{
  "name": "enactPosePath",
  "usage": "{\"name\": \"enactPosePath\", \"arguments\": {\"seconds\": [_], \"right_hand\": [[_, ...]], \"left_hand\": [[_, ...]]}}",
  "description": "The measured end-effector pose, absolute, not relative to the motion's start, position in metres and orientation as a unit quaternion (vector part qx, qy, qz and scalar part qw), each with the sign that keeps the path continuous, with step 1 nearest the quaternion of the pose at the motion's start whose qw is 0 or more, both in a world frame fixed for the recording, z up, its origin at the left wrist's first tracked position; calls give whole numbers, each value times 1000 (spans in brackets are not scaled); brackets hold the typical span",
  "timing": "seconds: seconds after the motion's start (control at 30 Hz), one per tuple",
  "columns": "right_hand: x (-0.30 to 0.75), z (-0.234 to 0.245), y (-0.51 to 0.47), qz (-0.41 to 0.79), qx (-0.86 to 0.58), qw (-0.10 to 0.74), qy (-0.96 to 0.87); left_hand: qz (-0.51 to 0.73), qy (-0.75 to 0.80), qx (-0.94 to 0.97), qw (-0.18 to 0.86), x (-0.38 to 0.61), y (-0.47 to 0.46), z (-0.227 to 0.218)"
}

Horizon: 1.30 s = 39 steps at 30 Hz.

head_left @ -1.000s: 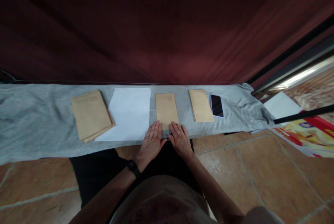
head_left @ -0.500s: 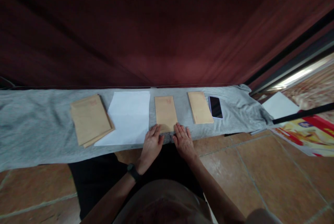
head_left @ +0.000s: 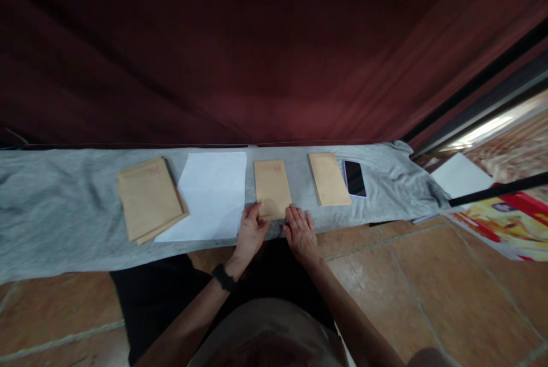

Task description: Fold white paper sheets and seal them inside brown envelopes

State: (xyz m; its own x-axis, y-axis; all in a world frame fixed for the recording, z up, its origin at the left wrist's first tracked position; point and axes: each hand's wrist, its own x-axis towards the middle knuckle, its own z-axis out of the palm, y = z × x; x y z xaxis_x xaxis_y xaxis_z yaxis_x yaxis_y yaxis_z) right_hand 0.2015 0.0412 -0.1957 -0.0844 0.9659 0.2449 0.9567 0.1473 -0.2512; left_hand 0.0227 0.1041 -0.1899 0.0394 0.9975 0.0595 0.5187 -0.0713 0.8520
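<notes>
A brown paper envelope [head_left: 272,184] lies upright before me on a grey cloth, a faint red print near its top. My left hand [head_left: 252,233] has its fingers curled at the envelope's lower left corner, thumb and fingertips pinching the edge. Flat at the lower right corner rests my right hand [head_left: 301,233], its fingers stretched out and touching the edge. To the left of the envelope is a white sheet of paper [head_left: 212,196]. A pile of brown envelopes [head_left: 149,198] overlaps that sheet's left side. Another small stack of envelopes [head_left: 329,180] lies to the right.
A phone [head_left: 354,178] sits beside the right stack. The grey cloth [head_left: 77,213] covers a long narrow surface against a dark red curtain [head_left: 274,70]. At far right are a black bar [head_left: 505,189] and a red and yellow box [head_left: 509,218]. Tiled floor [head_left: 411,281] shows below.
My left hand's fingers have gone from lying flatter on the envelope's lower left corner to curling and pinching its edge. My right hand stays nearly still. The view has shifted slightly.
</notes>
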Motion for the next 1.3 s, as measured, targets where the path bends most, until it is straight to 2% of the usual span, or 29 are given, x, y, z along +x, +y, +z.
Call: {"name": "enactPosePath", "arguments": {"seconds": [0.27, 0.47, 0.63, 0.8, 1.0, 1.13, 1.3], "right_hand": [[200, -195, 41, 8, -653, 184, -735], [205, -188, 52, 50, -641, 187, -743], [207, -182, 79, 71, -623, 174, -759], [207, -185, 111, 58, -619, 168, -765], [206, -182, 158, 55, -639, 163, -750], [203, -176, 180, 64, -657, 171, -732], [197, -181, 157, 65, -647, 214, -729]], "left_hand": [[332, 607, 638, 338, 26, 109, -184], [315, 593, 659, 339, 23, 111, -182], [301, 591, 647, 376, 23, 117, -181], [263, 621, 637, 373, 22, 123, -175], [276, 629, 621, 377, 18, 126, -170], [269, 633, 596, 413, 17, 130, -172], [269, 593, 558, 514, 11, 134, -178]]}}
